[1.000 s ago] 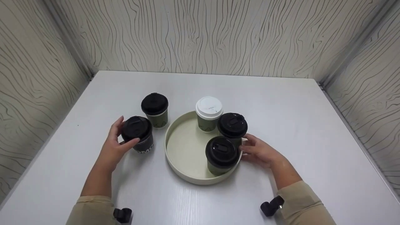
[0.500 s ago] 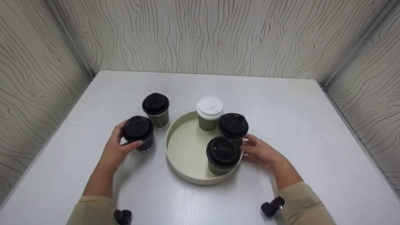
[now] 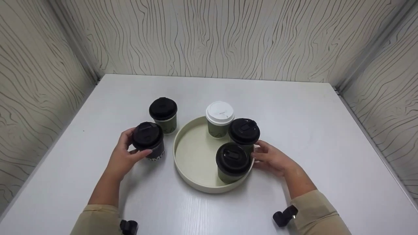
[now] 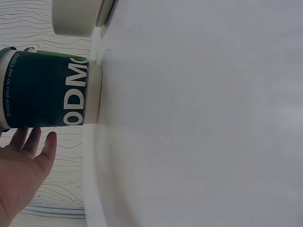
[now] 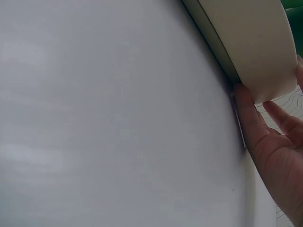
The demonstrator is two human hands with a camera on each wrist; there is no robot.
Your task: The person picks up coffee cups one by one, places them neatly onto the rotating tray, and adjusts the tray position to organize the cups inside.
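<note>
In the head view my left hand [image 3: 125,155] holds a dark coffee cup [image 3: 156,150] by its left side, thumb in front and fingers behind. This cup has a black lid and white lettering; the left wrist view shows its sleeve [image 4: 47,90] as dark green, its base close to the table. My right hand [image 3: 269,158] touches the right side of a round cream tray [image 3: 192,184] with extended fingers. One fingertip [image 5: 244,94] lies at the tray's lower edge, against the tabletop. Three green cups stand in the tray: one white-lidded [image 3: 217,129], two black-lidded [image 3: 232,160].
Another green cup with a black lid [image 3: 166,125] stands on the white table [image 3: 209,215], behind the held cup and left of the tray. Wood-patterned panels [image 3: 209,39] enclose the table at the back and both sides.
My left hand has closed in around the dark cup, and the cup has shifted slightly right, towards the tray. My right hand and the tray have stayed in place.
</note>
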